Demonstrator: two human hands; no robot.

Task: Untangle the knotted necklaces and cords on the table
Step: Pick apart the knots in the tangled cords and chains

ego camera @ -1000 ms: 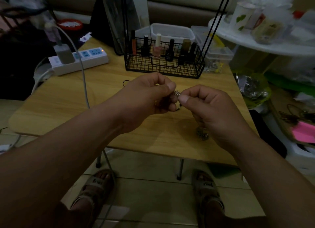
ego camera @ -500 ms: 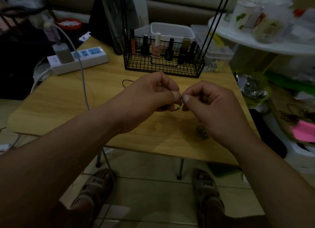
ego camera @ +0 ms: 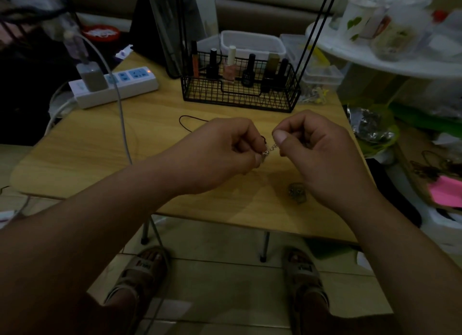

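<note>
Above the middle of the wooden table (ego camera: 105, 149), a short stretch of silver chain (ego camera: 270, 149) runs between both my hands. My left hand (ego camera: 225, 149) pinches its lower end between thumb and fingers. My right hand (ego camera: 315, 144) pinches the upper end, fingers curled. A thin dark cord (ego camera: 186, 123) loops on the table behind my left hand and disappears under it. A small dull metal clump (ego camera: 297, 193) lies on the table below my right wrist.
A black wire basket (ego camera: 240, 94) of nail polish bottles stands at the back. A white power strip (ego camera: 115, 87) with a charger and grey cable (ego camera: 122, 124) lies at the left. Clear plastic boxes (ego camera: 322, 77) sit at the back right; clutter fills the floor to the right.
My hands have drawn slightly apart, so a short length of chain now shows between them. My right hand has risen a little and my left has dropped.
</note>
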